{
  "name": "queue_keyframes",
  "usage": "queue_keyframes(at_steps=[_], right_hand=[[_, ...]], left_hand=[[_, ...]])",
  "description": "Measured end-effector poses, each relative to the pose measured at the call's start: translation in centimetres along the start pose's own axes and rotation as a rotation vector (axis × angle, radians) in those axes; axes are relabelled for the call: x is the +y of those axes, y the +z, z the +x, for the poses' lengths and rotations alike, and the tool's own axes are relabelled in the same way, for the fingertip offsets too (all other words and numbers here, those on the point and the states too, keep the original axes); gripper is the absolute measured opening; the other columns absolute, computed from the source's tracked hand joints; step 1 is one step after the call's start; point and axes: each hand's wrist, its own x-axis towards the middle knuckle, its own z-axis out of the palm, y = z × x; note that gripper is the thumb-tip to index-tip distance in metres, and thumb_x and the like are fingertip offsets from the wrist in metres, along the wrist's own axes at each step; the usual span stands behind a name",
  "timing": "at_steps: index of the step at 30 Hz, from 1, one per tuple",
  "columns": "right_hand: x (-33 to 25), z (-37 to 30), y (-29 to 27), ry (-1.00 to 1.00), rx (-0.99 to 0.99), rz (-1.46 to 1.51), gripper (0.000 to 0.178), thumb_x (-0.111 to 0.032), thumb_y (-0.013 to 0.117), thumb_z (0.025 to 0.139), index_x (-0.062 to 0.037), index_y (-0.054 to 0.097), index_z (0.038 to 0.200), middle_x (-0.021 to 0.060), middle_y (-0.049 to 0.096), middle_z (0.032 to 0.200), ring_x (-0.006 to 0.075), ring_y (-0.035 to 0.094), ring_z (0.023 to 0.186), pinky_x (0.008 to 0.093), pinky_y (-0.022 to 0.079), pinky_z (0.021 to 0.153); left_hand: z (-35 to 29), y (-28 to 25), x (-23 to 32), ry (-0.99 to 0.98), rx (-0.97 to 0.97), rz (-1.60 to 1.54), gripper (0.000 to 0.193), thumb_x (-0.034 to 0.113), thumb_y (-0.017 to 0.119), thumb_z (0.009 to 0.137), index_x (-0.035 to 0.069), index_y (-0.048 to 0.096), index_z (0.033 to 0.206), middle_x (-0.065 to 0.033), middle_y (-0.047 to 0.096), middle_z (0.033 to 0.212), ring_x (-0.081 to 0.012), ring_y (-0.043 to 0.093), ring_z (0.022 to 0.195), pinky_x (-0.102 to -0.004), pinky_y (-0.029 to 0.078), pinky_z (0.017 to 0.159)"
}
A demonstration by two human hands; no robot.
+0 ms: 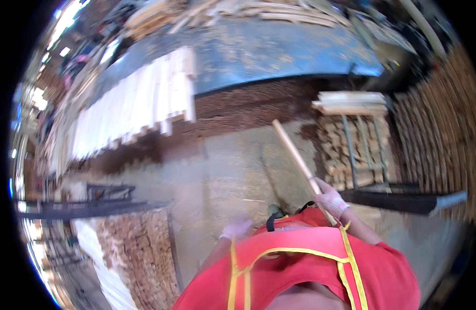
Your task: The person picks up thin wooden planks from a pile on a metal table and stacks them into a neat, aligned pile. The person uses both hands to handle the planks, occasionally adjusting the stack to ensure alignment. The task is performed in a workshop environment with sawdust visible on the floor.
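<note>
My right hand (331,199), in a light glove with a red-striped cuff, is closed around a long wooden strip (294,150). The strip slants up and away to the left, its far end over the floor and its near end against my red clothing. My left hand (237,228), also in a pale glove, hangs low beside my body at the left. Motion smears its fingers, and nothing can be made out in them.
Pale planks (139,98) lie side by side on a blue table (279,49) strewn with wood shavings. Stacked short boards (351,144) stand in a metal rack to the right, beside tall stacked boards (439,134). More wood (139,253) is piled at lower left, near a dark metal beam (98,207).
</note>
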Motion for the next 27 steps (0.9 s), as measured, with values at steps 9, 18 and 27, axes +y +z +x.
queue_keyframes(at_steps=[9,18,27], right_hand=[[-18.0,15.2,2.8,-0.245,-0.172,0.389,0.093,-0.012,0.072,0.078,-0.0072,0.036,0.164,0.0121,0.066,0.114,0.0224,0.07,0.082,0.0356,0.065,0.075],[-33.0,36.8,6.0,-0.158,-0.337,0.406,0.088,-0.006,0.07,0.085,-0.0101,0.035,0.165,0.0137,0.069,0.115,0.0235,0.073,0.092,0.0366,0.063,0.077],[-41.9,48.6,16.7,-0.219,-0.208,-0.632,0.069,-0.019,0.073,0.088,0.0005,0.049,0.15,0.0281,0.071,0.116,0.0391,0.072,0.106,0.0442,0.057,0.095]], left_hand=[[8.9,-8.7,5.9,0.246,0.439,-0.56,0.061,0.04,0.063,0.105,0.006,0.051,0.154,-0.0182,0.065,0.137,-0.0316,0.067,0.117,-0.0427,0.055,0.096],[16.1,-17.5,7.4,0.327,0.711,-0.899,0.057,0.02,0.075,0.096,0.008,0.055,0.148,-0.0185,0.068,0.116,-0.0321,0.069,0.09,-0.0394,0.057,0.079],[16.5,-32.7,9.4,0.106,0.867,-0.792,0.054,0.012,0.077,0.085,0.008,0.063,0.137,-0.0196,0.064,0.136,-0.0415,0.065,0.117,-0.0445,0.055,0.096]])
